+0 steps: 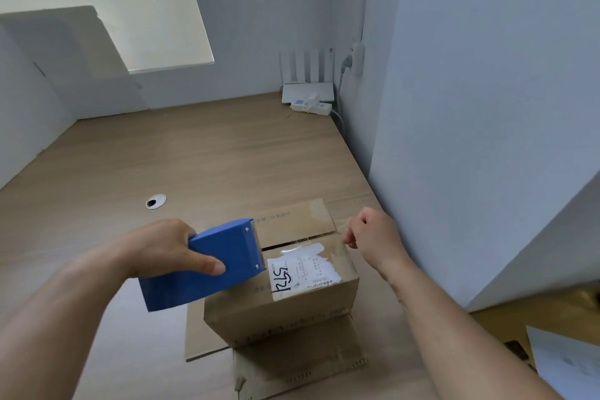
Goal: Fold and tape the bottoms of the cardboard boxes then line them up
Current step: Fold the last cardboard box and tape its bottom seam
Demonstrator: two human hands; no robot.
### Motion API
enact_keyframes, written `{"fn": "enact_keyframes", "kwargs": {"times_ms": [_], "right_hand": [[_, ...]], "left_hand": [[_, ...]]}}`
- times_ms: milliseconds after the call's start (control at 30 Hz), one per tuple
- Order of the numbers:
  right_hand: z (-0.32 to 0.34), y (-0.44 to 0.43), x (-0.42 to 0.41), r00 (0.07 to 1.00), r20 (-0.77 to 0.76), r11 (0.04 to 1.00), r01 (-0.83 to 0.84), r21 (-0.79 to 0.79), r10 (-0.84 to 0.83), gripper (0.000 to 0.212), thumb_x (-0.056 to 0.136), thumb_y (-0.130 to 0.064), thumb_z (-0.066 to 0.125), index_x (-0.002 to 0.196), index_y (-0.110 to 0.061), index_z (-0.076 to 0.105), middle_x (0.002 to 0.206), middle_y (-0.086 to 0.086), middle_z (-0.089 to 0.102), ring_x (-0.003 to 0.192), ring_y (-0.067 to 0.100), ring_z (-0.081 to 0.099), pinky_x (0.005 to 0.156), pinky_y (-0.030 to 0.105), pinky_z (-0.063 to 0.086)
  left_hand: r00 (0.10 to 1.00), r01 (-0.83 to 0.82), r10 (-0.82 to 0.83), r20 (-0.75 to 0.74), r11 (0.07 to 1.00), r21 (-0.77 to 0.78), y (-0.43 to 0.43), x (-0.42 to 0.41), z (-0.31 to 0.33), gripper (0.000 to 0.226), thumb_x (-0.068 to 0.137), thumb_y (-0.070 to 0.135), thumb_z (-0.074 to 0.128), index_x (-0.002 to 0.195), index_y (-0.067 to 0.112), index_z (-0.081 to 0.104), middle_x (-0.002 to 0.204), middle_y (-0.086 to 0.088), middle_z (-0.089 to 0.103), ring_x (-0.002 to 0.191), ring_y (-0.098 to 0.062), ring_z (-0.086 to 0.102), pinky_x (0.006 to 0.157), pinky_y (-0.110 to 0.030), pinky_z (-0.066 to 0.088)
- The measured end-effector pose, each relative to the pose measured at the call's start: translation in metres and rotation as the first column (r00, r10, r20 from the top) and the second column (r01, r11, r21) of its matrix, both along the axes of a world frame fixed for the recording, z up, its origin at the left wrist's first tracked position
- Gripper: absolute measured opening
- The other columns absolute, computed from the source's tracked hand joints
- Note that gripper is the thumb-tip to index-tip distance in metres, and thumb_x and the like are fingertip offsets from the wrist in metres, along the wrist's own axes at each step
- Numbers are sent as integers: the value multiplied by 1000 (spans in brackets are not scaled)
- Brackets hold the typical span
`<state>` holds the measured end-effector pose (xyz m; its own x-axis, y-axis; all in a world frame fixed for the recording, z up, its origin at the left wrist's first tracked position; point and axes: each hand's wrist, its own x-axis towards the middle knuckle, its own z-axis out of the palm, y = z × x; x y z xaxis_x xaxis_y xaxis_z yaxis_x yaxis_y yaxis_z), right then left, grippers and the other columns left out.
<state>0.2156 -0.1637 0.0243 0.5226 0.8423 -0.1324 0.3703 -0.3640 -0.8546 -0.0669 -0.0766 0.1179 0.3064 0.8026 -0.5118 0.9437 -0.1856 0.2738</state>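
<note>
Head view. Noted on the wooden tabletop [194, 156], near its front edge: one cardboard box [292, 312], flaps folded shut on the upper face, seam running left to right. Stuck on the near flap: a white shipping label [302, 271] with black handwriting. Under the box: flattened cardboard [201, 344] lying flat on the tabletop.

Left hand [165, 247]: fingers [207, 265] wrapped round a blue tape dispenser [207, 269], thumb across its upper face. Dispenser mouth set at the left end of the seam, over the box's upper face.

Right hand [373, 240]: at the box's far right upper edge, fingers [350, 239] curled, thumb and forefinger pinching the end of a strip of clear tape [305, 239]. Strip only faintly visible, stretched along the seam between dispenser mouth and right hand. Contact between strip and cardboard not determinable.

Also recorded: a round cable hole [156, 201] in the tabletop, well left of the box. In the far right corner, against the wall: a white router [308, 88] with upright antennas, a white power strip [311, 106] just in front of it, a plug adapter [357, 57] on the wall above. At far left, leaning on the wall: a flat cardboard sheet [65, 58]. At lower right edge: a white paper sheet [565, 364], partly cut off.
</note>
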Motion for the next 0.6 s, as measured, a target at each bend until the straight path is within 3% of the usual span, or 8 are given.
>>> {"fn": "enact_keyframes", "kwargs": {"times_ms": [67, 367, 500, 600], "right_hand": [[-4, 0, -3, 1000, -15, 1000, 19, -12, -19, 21, 88, -10, 44, 73, -6, 59, 70, 2, 66, 73, 20, 61, 76, 39, 52], [-22, 12, 0, 999, 4, 990, -41, -138, 42, 31, 92, -22, 51, 63, -12, 47, 69, 7, 55, 67, 23, 51, 65, 35, 43], [-28, 19, 6, 983, -178, 986, -66, -153, 39, 32, 90, -26, 56, 62, -13, 47, 64, 5, 53, 58, 20, 51, 62, 35, 46], [-33, 15, 6, 959, -278, 966, -27, -258, -48, 26, 86, -36, 60, 80, -11, 57, 70, 4, 54, 59, 19, 52, 54, 29, 50]], "left_hand": [[1000, 10, -10, -24, 1000, 1, 3, 6, -1, 36, 69, 56, 75, 79, 24, 64, 77, 6, 68, 73, -12, 64, 61, -21, 42], [997, 12, -15, -70, 998, -56, 10, 9, 1, 37, 70, 57, 73, 83, 24, 65, 79, 7, 68, 73, -9, 63, 61, -20, 41], [997, 13, -17, -73, 998, -58, 13, 11, -2, 40, 68, 59, 74, 82, 23, 66, 79, 7, 68, 74, -10, 63, 63, -21, 42], [995, 29, -34, -96, 998, -52, 15, 13, -3, 41, 69, 61, 72, 84, 23, 65, 82, 6, 67, 76, -11, 63, 63, -21, 40]]}}
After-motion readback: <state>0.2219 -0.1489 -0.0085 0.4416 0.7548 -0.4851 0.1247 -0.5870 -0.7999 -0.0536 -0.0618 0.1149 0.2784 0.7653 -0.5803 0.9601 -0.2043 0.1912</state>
